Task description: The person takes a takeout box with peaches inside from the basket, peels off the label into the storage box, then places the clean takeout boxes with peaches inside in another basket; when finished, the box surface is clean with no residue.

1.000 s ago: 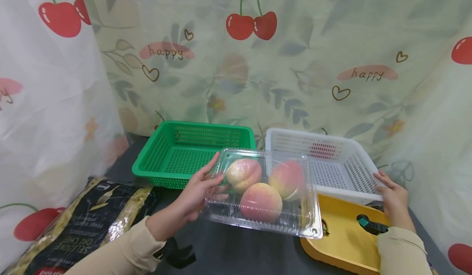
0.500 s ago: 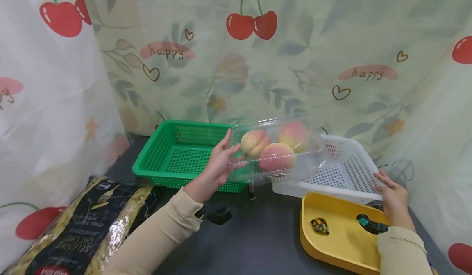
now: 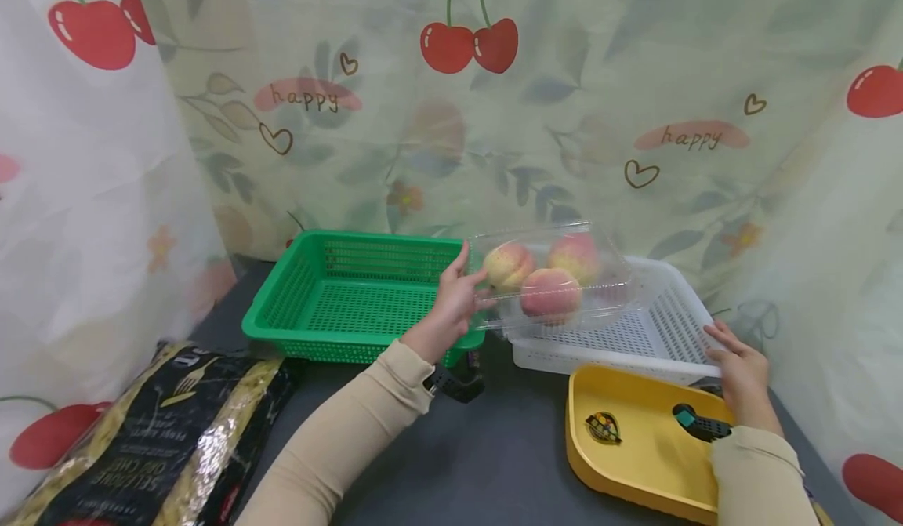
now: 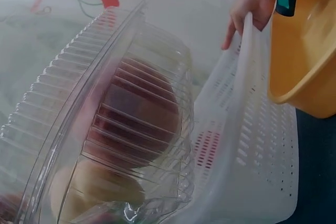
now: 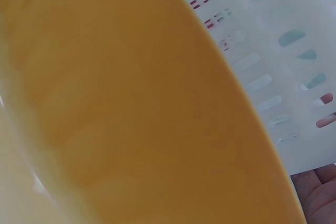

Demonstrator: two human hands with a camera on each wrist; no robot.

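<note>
My left hand (image 3: pixel 451 302) grips the left end of a clear plastic clamshell container (image 3: pixel 605 297), fingers at its edge. Three peaches (image 3: pixel 552 294) lie inside it; one peach (image 4: pixel 139 114) shows through the ribbed wall in the left wrist view. The container is tilted and hangs over the left part of a white perforated basket (image 3: pixel 614 360); whether they touch I cannot tell. My right hand (image 3: pixel 741 373) holds the right end of the basket by its rim, as the left wrist view also shows. In the right wrist view the hand (image 5: pixel 317 198) is mostly cut off.
A green basket (image 3: pixel 317 346) stands left of the white one. A yellow tray (image 3: pixel 642 467) with a badge sits in front of the white basket. At the left lies a black pasta bag (image 3: pixel 162 432). Printed curtains hang behind and at both sides.
My left hand has carried the container of peaches away from me and to the right, over the white basket, tipping it on the way. My right hand has stayed on the basket's rim.
</note>
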